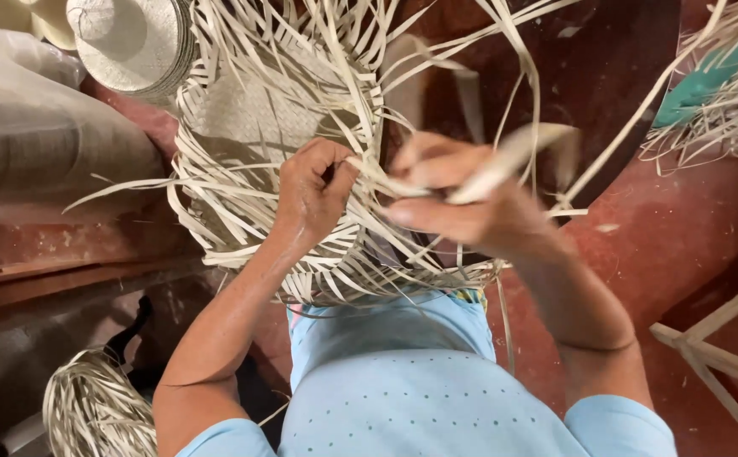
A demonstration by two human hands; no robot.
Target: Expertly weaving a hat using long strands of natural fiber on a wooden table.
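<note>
The half-woven straw hat [259, 127] lay in the lap, pale, flat-plaited at its centre, loose strips fanning out all round; the left hand [314, 190] pinched strips at its near rim; the right hand [470, 207], blurred, gripped one pale strip [513, 156].

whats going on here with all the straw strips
A person in a light blue top is working on a half-woven pale straw hat resting on their lap. The left hand pinches strips at the woven edge, while the right hand, blurred, grips a loose flat pale strip. Many unwoven strips fan out around the rim. A finished pale woven hat sits at upper left, above the red floor.
</note>
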